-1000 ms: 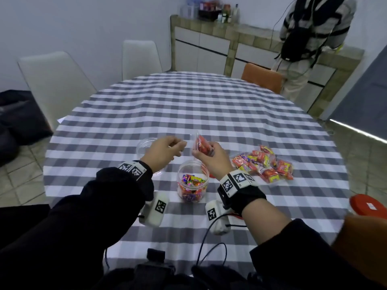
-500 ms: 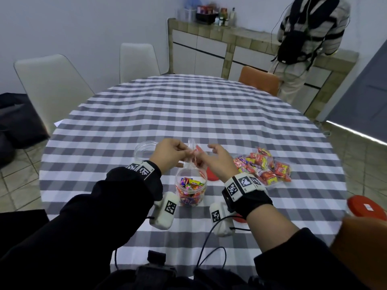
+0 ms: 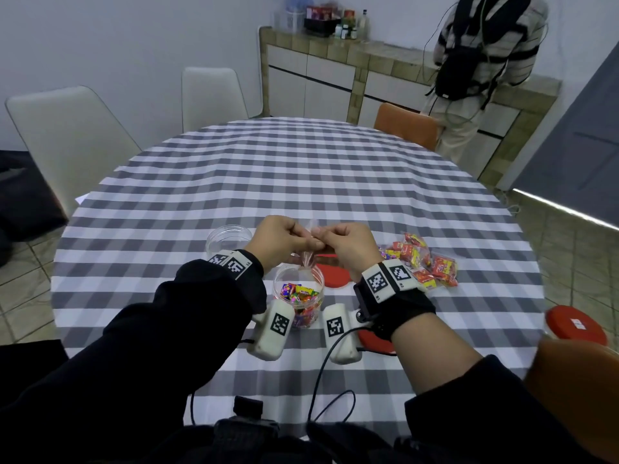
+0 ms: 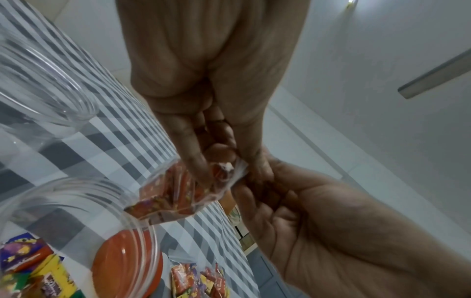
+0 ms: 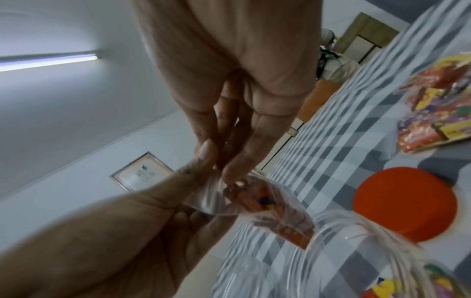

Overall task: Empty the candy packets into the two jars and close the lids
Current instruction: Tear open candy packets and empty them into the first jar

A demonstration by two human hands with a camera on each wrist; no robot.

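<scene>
A small clear candy packet [image 3: 308, 259] of red sweets hangs over the open jar [image 3: 298, 298], which holds mixed candies. Both hands pinch the packet's top edge: my left hand [image 3: 284, 239] from the left, my right hand [image 3: 348, 246] from the right. In the left wrist view, my left hand [image 4: 226, 169] has thumb and fingers on the packet [image 4: 173, 193] above the jar rim [image 4: 76, 185]. In the right wrist view, my right hand [image 5: 221, 171] pinches the same packet [image 5: 267, 205]. An empty jar [image 3: 227, 236] stands to the left. More packets [image 3: 422, 259] lie to the right.
One red lid [image 3: 335, 274] lies on the checked tablecloth beside the jar, and another [image 3: 375, 339] lies under my right wrist. A red round object [image 3: 576, 324] sits at the table's right edge. Chairs ring the table. A person [image 3: 482, 61] stands at the far counter.
My left hand came across and took hold of the packet's top beside my right hand. The packet moved from raised in the right hand to hanging over the jar.
</scene>
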